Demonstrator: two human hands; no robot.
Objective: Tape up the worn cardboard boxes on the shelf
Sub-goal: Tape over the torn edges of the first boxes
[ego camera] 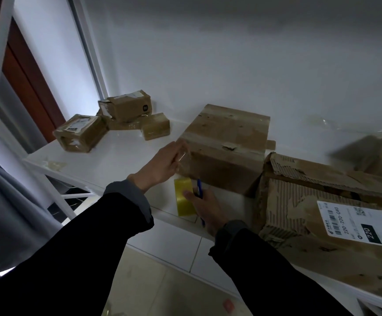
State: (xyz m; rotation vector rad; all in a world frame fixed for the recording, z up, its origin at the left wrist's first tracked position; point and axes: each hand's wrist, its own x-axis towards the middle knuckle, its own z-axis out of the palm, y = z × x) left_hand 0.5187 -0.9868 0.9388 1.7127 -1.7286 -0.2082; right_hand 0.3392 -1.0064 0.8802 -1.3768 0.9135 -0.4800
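**Tape Goes On a Battered Box**

A person's left hand (pixel 162 164) pinched the free end of clear tape against the corner of the middle box (pixel 226 144) on the white shelf (pixel 117 156), while the right hand (pixel 204 207) gripped the yellow roll (pixel 183 197) and a blue cutter (pixel 199 188). The loose strip looked liable to twist and stick to itself should tension slip.

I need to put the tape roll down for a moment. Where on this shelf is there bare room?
The white shelf top is bare between the pile of small brown boxes and the large flat cardboard box; the left hand reaches across it. Right of that box it is crowded: the torn corrugated box with a shipping label fills the shelf to the edge.
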